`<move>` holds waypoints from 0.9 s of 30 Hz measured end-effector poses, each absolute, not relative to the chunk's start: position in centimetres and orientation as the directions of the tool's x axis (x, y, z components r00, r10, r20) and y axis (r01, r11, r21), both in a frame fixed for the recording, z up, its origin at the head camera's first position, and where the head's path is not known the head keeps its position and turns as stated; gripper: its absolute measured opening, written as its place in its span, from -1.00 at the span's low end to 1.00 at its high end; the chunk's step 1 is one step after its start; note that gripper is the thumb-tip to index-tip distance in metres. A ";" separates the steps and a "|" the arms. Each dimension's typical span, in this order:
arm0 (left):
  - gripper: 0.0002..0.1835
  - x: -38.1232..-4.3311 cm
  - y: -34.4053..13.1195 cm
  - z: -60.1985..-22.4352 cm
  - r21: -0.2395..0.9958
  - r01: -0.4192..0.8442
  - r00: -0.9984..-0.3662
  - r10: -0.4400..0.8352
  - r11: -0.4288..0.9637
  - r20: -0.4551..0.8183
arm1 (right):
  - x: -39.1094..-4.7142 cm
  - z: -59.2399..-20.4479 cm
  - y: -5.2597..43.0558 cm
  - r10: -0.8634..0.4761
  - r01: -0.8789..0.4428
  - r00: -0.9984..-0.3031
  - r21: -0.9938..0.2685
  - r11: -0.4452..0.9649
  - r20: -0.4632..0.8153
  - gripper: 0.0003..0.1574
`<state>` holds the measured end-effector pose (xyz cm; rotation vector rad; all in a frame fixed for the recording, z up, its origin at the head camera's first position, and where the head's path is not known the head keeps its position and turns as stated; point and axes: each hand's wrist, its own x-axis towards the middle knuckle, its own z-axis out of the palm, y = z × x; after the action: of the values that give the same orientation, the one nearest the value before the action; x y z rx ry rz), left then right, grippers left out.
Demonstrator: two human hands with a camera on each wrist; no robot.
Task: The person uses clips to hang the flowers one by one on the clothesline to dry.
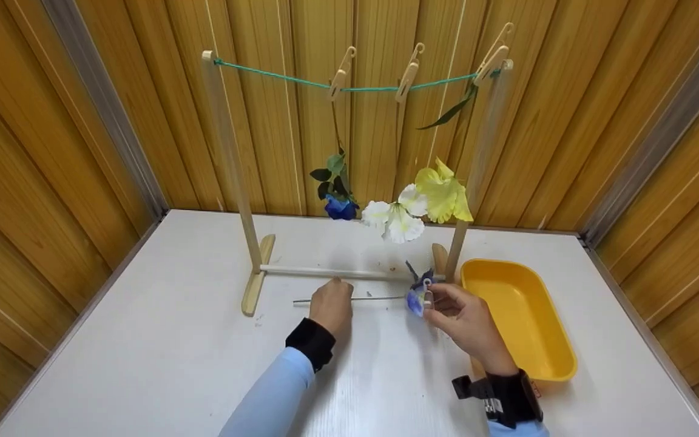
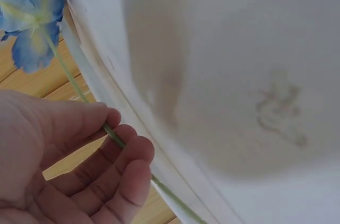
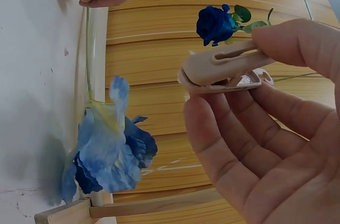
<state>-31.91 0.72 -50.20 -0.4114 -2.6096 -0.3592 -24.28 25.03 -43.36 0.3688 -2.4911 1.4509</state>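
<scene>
My left hand [image 1: 332, 305] pinches the thin green stem [image 2: 178, 201] of a blue artificial flower [image 3: 109, 149], low over the table in front of the rack. The bloom hangs off the stem's right end in the head view. Between thumb and fingers, my right hand [image 1: 468, 318] holds a beige clothespin [image 3: 223, 67], close beside that bloom. From the green line [image 1: 264, 72] above, a blue rose [image 1: 341, 207], a white flower [image 1: 403, 220] and a yellow flower [image 1: 442, 193] hang head down, with clothespins [image 1: 407, 82] on the line over them.
The wooden rack [image 1: 237, 176] stands on the white table [image 1: 143, 340], its low crossbar [image 1: 325, 272] just behind my hands. A yellow basin [image 1: 522, 315] sits to the right, near my right forearm. Wood-look panels [image 1: 252, 158] rise behind the table.
</scene>
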 end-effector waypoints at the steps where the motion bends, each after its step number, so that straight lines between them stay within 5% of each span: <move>1: -0.81 -31.7 0.7 -50.1 0.175 0.355 -0.842 0.233 0.918 0.487 | -24.3 -43.4 25.0 -0.097 -0.330 -0.941 -0.815 0.476 0.324 -0.55; 27: -0.79 -29.2 -1.1 -50.7 0.260 0.404 -0.842 0.246 0.877 0.480 | -24.2 -43.5 25.1 -0.162 -0.326 -0.945 -0.827 0.457 0.283 -0.55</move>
<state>-29.24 -1.09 -50.69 -0.4761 -2.6049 -0.4927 -24.22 25.12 -43.49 0.4296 -2.5383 1.4963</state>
